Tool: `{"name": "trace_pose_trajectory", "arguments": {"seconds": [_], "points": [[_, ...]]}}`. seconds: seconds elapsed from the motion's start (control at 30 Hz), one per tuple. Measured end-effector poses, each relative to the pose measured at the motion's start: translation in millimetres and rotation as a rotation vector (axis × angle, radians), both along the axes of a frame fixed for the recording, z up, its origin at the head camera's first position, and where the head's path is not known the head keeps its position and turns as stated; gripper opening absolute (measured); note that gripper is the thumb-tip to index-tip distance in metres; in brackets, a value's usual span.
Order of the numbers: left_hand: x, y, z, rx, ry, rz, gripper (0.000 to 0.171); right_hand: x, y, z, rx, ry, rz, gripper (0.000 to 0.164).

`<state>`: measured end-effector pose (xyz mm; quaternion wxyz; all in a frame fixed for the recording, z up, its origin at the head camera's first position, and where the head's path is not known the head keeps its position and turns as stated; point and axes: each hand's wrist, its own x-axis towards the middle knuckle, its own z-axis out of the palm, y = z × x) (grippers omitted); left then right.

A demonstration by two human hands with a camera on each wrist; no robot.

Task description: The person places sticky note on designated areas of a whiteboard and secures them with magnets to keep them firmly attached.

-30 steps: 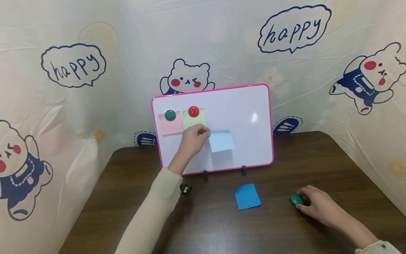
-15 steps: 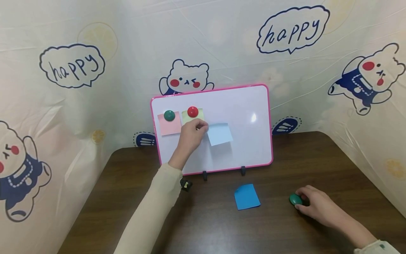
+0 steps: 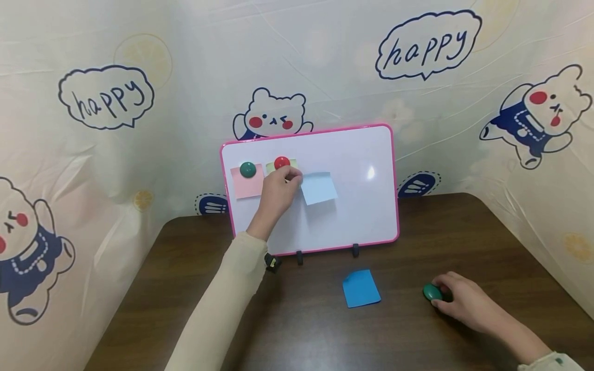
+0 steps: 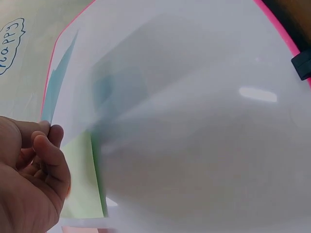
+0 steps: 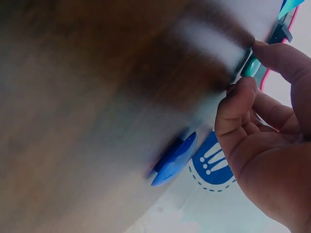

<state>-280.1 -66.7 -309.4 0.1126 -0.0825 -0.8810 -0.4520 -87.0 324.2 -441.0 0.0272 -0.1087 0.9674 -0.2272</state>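
My left hand (image 3: 280,189) pinches the upper left corner of a light blue sticky note (image 3: 318,188), which overlaps the whiteboard (image 3: 359,206) in the head view. In the left wrist view the note (image 4: 59,85) stands out edge-on from the board. Left of it on the board are a pink note (image 3: 247,186) under a green magnet (image 3: 248,169) and a light green note (image 4: 82,179) under a red magnet (image 3: 281,163), partly covered by my hand. My right hand (image 3: 468,303) holds another green magnet (image 3: 432,292) between thumb and fingers, low at the tabletop.
A bright blue sticky note (image 3: 361,288) lies on the brown table (image 3: 394,330) before the board. Black feet (image 3: 355,250) support the board's lower edge. In the right wrist view a blue magnet (image 5: 176,159) lies close to my right hand. A printed curtain (image 3: 325,62) hangs behind.
My left hand has moved up along the whiteboard with the light blue note, now partly covering the red magnet. My right hand has stayed at the green magnet.
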Motion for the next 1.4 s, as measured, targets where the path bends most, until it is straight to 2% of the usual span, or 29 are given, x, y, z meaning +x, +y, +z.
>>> {"name": "trace_pose_trajectory", "arguments": {"seconds": [0.37,0.63,0.87,1.23,1.4], "points": [[-7.9,5.6,9.3,0.000,0.007,0.033,0.018,-0.4,1.6,-1.1,0.003,0.015,0.009,0.035],[-14.1,7.8,11.9,-0.056,0.061,0.042,0.018,-0.2,1.6,-0.9,0.002,0.021,0.008,0.034],[-18.1,8.4,12.6,-0.056,0.081,0.049,0.017,0.4,1.6,-2.0,0.005,0.024,0.003,0.035],[-22.4,11.4,13.8,-0.008,0.058,0.072,0.033,-0.2,2.0,-2.6,0.003,0.025,0.012,0.036],[-24.3,15.0,13.1,-0.033,0.077,0.091,0.025,0.0,1.3,-1.7,0.004,0.022,0.007,0.035]]}}
